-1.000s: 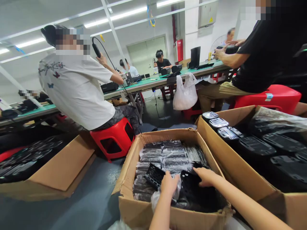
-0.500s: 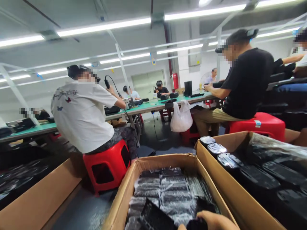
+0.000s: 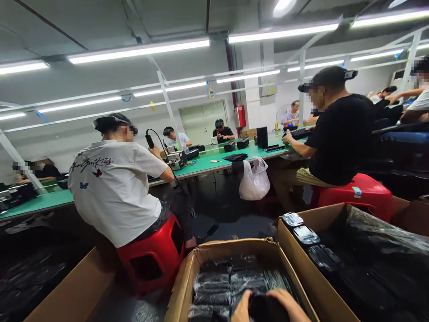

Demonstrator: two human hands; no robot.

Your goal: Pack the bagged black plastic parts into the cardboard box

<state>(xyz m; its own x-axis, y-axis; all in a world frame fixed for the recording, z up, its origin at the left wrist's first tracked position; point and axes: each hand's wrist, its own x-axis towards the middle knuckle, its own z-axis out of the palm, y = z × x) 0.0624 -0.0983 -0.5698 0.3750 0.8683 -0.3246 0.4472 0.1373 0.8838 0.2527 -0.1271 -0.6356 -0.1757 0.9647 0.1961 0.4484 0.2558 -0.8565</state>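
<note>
As the left hand (image 3: 241,311) and the right hand (image 3: 288,304) come together low in the view, the fingers (image 3: 284,297) of both curl around the sides of a black plastic piece (image 3: 264,311) and appear to grip it between them, though the bottom of the frame cuts off its lower part. Both hands are over an open cardboard box (image 3: 231,247) packed with rows of black items wrapped in clear plastic (image 3: 212,282), and the held piece sits just above them. Just to the right, a second cardboard box (image 3: 295,255) holds black items under plastic sheeting (image 3: 378,237), with a row of silver-topped pieces (image 3: 303,235) lying near its left edge. Farther off, a person in a white T-shirt (image 3: 114,192) sits on a red plastic stool (image 3: 150,255) at a long green worktop (image 3: 208,164), and a person in a black T-shirt (image 3: 338,138) sits on another red stool (image 3: 351,192) beside it. A white plastic bag (image 3: 254,181) hangs at the worktop's edge between them
</note>
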